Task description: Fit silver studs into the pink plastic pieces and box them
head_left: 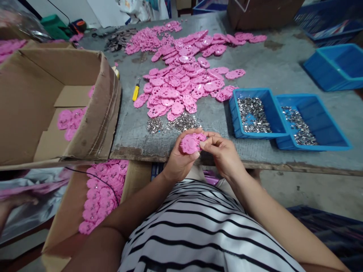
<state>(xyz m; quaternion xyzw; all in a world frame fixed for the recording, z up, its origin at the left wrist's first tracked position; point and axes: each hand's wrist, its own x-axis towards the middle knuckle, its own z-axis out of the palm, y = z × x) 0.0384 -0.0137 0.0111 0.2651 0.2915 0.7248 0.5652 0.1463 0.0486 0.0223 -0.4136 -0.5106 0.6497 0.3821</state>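
Pink moulded plastic makes up the small perforated piece (192, 142) held just over the near edge of the table (266, 75); it looks light, stiff and thin, probably a little slick, so a grip by its rim seems safest, leaving the holed face free; it would likely snap rather than bend if forced. The left hand (180, 158) cups it from below and the left side, thumb and fingers curled around its edge; the right hand (224, 153) meets it from the right, fingertips pinched together against its right edge, perhaps on something tiny that cannot be made out. Just beyond the hands, near that same edge, lies a small scatter of silvery metal bits (172, 124); further in, a broad heap of matching pink pieces (181, 83) spreads toward the far edge, with a yellow-handled screwdriver (136, 90) at its left. Two blue trays (259, 113) of metal bits sit to the right near the front edge; a cardboard box (56, 105) rests on the left corner, a few pink pieces inside.
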